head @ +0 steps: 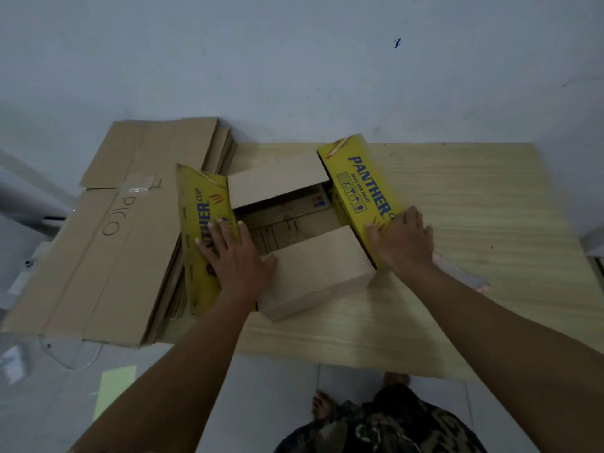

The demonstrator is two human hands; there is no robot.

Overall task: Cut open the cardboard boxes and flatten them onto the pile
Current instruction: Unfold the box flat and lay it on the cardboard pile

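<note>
At frame centre, both hands on the yellow PANTHER box, fingers straight, palms pressing, nothing gripped. Left hand lies flat on the left yellow flap, thumb touching the near plain-brown flap. Right hand lies flat on the near end of the right yellow flap, which tilts up and outward. Box top is open: far brown flap folded partly over the opening, inside bottom visible between the flaps. Box sits on a light wood-grain surface, centre of frame. Left of it, touching the left flap, a pile of flattened cardboard, top sheet marked "PICO" with clear tape. Something pink on the surface just behind the right wrist, too blurred to identify. Pale wall across the top of the frame; tiled floor and a yellow-green sheet at lower left.
</note>
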